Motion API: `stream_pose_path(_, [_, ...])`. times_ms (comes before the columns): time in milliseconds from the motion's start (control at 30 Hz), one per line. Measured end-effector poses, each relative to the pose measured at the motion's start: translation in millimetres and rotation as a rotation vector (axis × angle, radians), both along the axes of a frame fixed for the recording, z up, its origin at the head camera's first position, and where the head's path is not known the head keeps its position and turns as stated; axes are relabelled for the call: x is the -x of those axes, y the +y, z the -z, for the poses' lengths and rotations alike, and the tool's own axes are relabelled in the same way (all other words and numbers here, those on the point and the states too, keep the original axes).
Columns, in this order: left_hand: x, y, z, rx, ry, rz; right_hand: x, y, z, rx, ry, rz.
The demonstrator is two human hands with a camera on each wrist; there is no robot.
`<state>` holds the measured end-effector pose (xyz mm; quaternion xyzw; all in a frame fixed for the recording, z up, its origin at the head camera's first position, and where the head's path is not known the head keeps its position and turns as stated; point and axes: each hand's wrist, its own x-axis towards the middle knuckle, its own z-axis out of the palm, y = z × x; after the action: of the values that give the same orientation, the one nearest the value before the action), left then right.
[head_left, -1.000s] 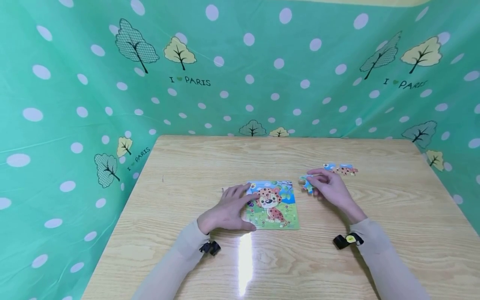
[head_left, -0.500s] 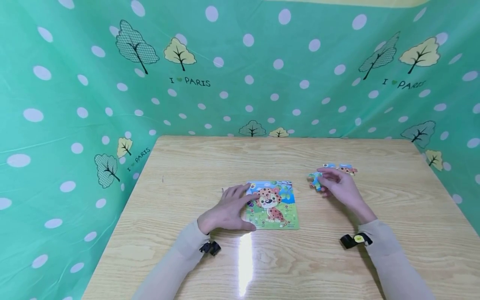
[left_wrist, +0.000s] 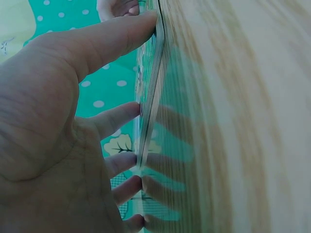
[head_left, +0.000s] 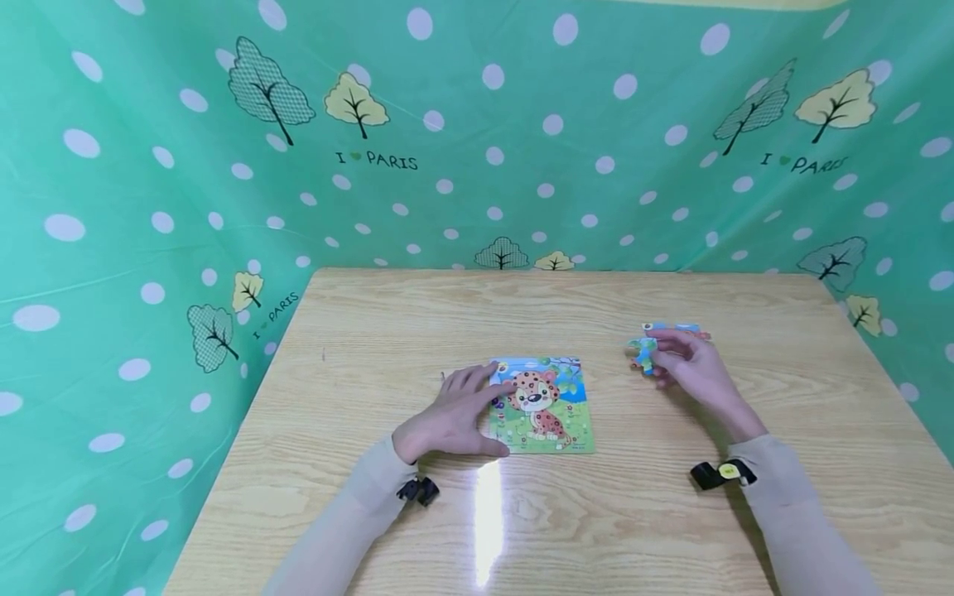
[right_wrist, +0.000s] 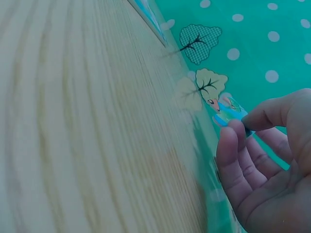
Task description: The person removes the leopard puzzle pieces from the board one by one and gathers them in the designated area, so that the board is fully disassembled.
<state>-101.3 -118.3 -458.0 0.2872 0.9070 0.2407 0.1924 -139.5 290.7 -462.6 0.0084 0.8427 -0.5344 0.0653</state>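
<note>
A square leopard picture board (head_left: 547, 414) lies flat on the table. My left hand (head_left: 458, 414) rests along its left side, fingers spread, with fingertips on its upper left and the thumb at its lower edge. In the left wrist view the left thumb (left_wrist: 112, 41) touches the board's edge. To the board's right, my right hand (head_left: 696, 368) pinches a blue and green jigsaw piece (head_left: 644, 354) between thumb and fingers. The right wrist view shows that piece (right_wrist: 229, 112) at the fingertips, raised off the table. Behind the right hand lie more jigsaw pieces (head_left: 676, 328), partly hidden by it.
The wooden table (head_left: 387, 323) has a bright light reflection near its front. A green dotted cloth (head_left: 477, 149) with printed trees hangs behind and beside it. Each wrist wears a black camera strap, such as the right strap (head_left: 723, 474).
My right hand has moved right and slightly away with the jigsaw piece, towards the other pieces, covering more of them. The left hand and the board have stayed in place.
</note>
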Motion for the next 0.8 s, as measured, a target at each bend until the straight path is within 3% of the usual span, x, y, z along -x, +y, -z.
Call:
stream_pose_path(333, [0.2, -0.1, -2.6, 0.005, 0.003, -0.004, -0.9, 22.5, -3.6, -0.056, 0.011, 0.058])
stream_pose_path(800, [-2.2, -0.4, -0.7, 0.011, -0.006, -0.006, 0.0, 52.6, -1.5, 0.008, -0.007, 0.197])
